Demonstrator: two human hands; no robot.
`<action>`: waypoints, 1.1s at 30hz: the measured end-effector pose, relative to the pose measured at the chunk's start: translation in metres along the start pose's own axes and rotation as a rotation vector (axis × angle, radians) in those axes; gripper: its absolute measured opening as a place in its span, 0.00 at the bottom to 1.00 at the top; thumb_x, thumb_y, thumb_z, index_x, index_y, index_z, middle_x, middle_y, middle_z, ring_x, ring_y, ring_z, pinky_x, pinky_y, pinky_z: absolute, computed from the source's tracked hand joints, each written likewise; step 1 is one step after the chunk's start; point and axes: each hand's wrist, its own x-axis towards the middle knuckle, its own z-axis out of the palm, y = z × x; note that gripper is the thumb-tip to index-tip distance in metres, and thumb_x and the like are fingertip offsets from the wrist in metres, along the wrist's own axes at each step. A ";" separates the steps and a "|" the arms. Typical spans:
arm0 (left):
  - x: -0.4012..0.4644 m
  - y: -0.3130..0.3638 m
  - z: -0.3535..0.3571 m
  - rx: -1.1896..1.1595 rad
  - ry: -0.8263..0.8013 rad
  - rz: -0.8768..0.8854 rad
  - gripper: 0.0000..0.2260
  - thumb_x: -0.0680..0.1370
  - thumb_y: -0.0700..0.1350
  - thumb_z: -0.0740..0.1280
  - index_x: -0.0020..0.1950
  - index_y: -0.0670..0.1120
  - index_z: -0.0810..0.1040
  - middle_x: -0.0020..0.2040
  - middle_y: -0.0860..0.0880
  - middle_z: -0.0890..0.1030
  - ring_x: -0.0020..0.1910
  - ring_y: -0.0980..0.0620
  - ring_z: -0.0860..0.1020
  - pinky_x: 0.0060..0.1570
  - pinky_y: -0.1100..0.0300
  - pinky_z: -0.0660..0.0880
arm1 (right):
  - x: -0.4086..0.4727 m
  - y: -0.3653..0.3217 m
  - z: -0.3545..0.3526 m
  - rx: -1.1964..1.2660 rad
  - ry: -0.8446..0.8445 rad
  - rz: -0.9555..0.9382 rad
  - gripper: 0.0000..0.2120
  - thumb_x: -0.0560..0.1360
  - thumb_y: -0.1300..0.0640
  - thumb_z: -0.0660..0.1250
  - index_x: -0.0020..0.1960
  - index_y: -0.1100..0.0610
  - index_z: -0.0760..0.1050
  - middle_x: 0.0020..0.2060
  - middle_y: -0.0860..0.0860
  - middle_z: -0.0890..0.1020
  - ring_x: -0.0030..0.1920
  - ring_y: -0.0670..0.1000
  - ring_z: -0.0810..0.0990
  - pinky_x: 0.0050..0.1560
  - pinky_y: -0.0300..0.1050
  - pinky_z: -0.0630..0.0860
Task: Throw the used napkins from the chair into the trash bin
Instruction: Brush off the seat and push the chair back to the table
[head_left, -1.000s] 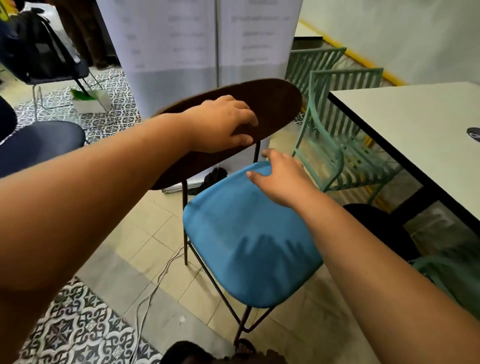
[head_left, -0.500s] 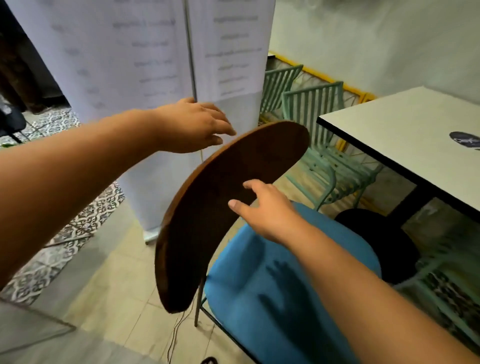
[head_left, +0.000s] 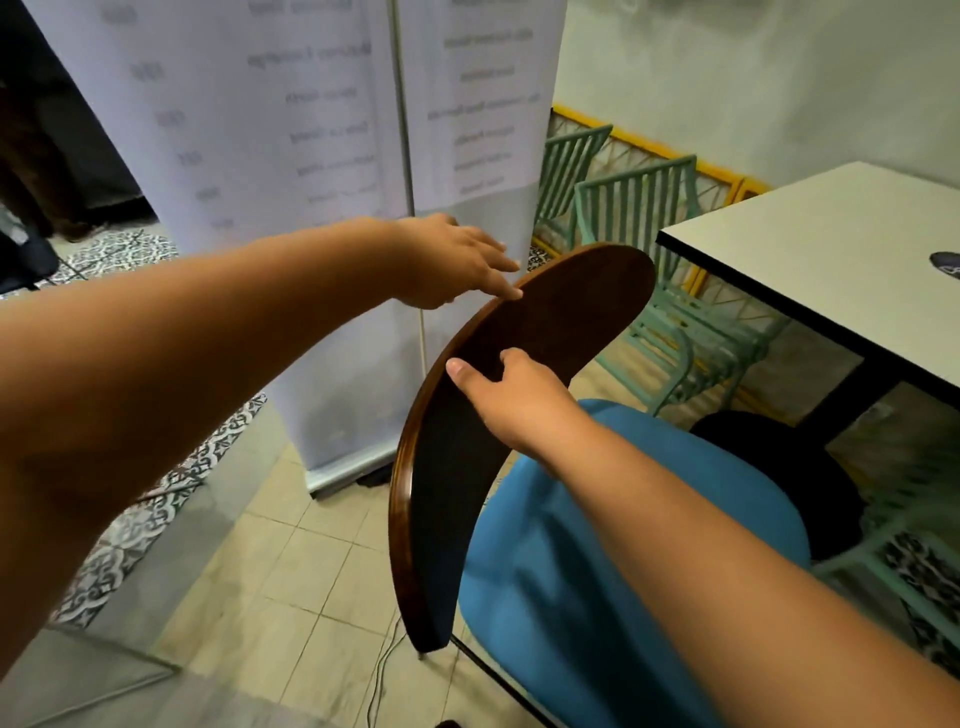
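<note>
A chair with a blue seat (head_left: 623, 519) and a curved dark wooden backrest (head_left: 524, 364) stands in front of me. My right hand (head_left: 511, 397) rests on the inner face of the backrest, thumb at its upper rim, fingers curled against the wood. My left hand (head_left: 452, 260) hovers at the backrest's top edge, fingers apart, fingertips touching the rim. No napkins and no trash bin are in view on the visible part of the seat.
A white table with a black edge (head_left: 810, 270) stands at right, a round black stool (head_left: 779, 467) under it. Green metal chairs (head_left: 654, 218) line the far wall. A white printed banner (head_left: 322, 156) hangs just behind the chair. A cable (head_left: 382, 670) lies on the tiled floor.
The view swung right and the chair turned. My left hand let go of the backrest and now touches its rim; my right hand moved from the seat's edge onto the backrest.
</note>
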 end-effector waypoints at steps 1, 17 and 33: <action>0.001 -0.001 0.000 0.031 -0.020 0.007 0.37 0.77 0.40 0.67 0.77 0.62 0.51 0.80 0.54 0.50 0.79 0.49 0.47 0.71 0.45 0.58 | 0.001 -0.002 0.003 -0.010 -0.011 0.008 0.36 0.75 0.35 0.58 0.74 0.55 0.57 0.70 0.56 0.68 0.66 0.58 0.70 0.54 0.51 0.71; 0.059 -0.033 0.011 0.199 0.082 0.485 0.28 0.75 0.63 0.64 0.74 0.60 0.65 0.76 0.59 0.62 0.79 0.52 0.46 0.74 0.47 0.55 | 0.032 -0.041 0.038 -0.165 0.113 0.188 0.30 0.74 0.40 0.63 0.66 0.59 0.64 0.60 0.57 0.76 0.57 0.58 0.76 0.47 0.47 0.72; 0.122 -0.042 0.107 -0.203 0.872 0.912 0.36 0.77 0.69 0.46 0.58 0.41 0.76 0.57 0.40 0.79 0.66 0.39 0.72 0.70 0.46 0.62 | 0.001 -0.079 0.110 -0.666 0.543 0.475 0.12 0.79 0.59 0.58 0.61 0.61 0.63 0.47 0.56 0.79 0.40 0.56 0.81 0.23 0.44 0.55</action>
